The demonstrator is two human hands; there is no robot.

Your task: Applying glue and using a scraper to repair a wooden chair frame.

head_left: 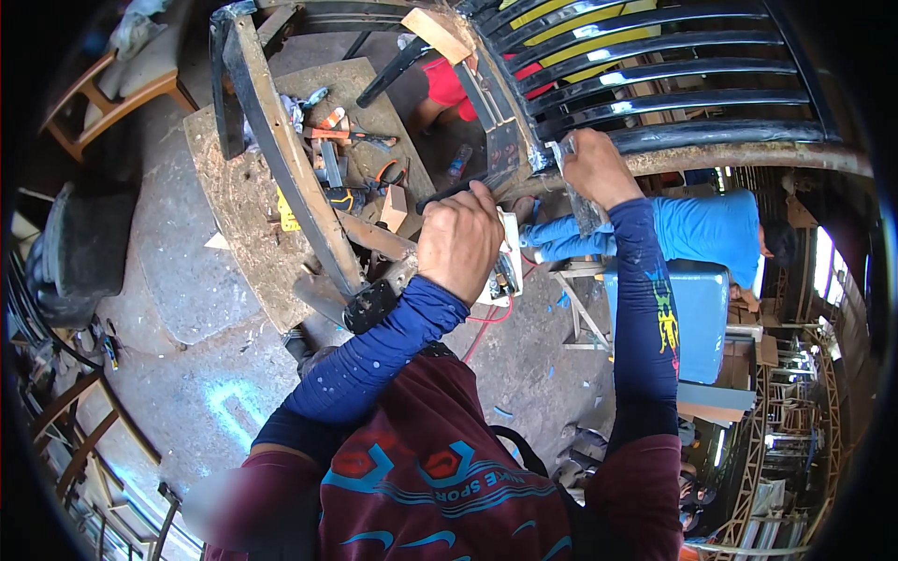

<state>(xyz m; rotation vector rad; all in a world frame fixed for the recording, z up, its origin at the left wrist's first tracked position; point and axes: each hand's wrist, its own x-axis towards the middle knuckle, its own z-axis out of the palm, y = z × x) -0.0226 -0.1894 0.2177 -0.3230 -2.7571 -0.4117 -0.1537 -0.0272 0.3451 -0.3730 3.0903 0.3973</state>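
Observation:
A dark, glossy wooden chair frame (299,159) with a slatted back (655,70) lies tipped over in front of me. My left hand (458,236) is closed round a dark bar of the frame, its fingertips hidden from above. At the corner where the slatted back joins the seat rail, my right hand (599,168) pinches a thin, worn grey-white sheet (587,213), whose exact kind I cannot make out. The sheet's upper end touches the corner joint. A pale wood block (440,35) sits on the frame's far rail.
Under the frame, a plywood board (224,178) bears orange-handled tools (341,136) and a yellow tool (286,213). A person in blue (702,229) is to the right, beside a blue padded piece (687,313). Red shorts (444,84) show beyond the frame. A red cord (482,337) crosses the floor.

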